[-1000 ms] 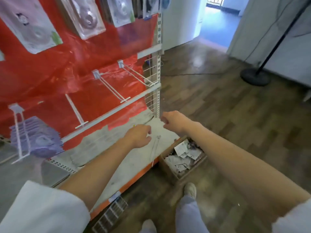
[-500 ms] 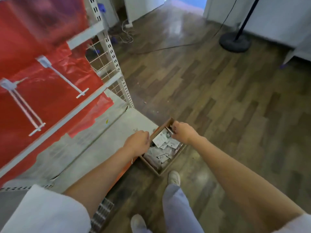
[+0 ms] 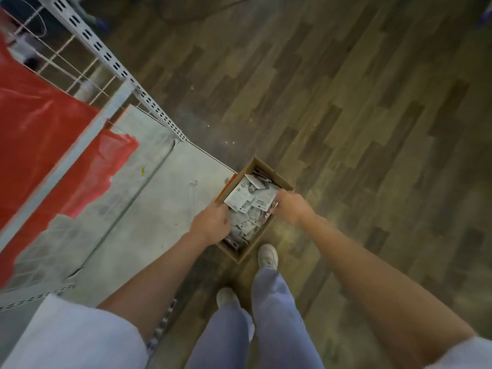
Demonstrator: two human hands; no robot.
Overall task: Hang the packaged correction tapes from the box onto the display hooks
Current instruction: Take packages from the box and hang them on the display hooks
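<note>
Head view: I see both hands in the cardboard box (image 3: 281,182), left hand (image 3: 211,225) and right hand (image 3: 291,207) among packaged correction tapes (image 3: 250,198); I cannot tell either grip.

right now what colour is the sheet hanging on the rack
Red sheet, clearest in the head view.

A brown cardboard box (image 3: 277,179) at frame centre holds white packets (image 3: 249,199) with dark print. Red plastic sheeting (image 3: 40,145) covers the left side beside a pale grey shelf (image 3: 149,187) and white perforated upright (image 3: 111,62). The floor (image 3: 359,129) at right shows a staggered brown wood-plank pattern.
</note>
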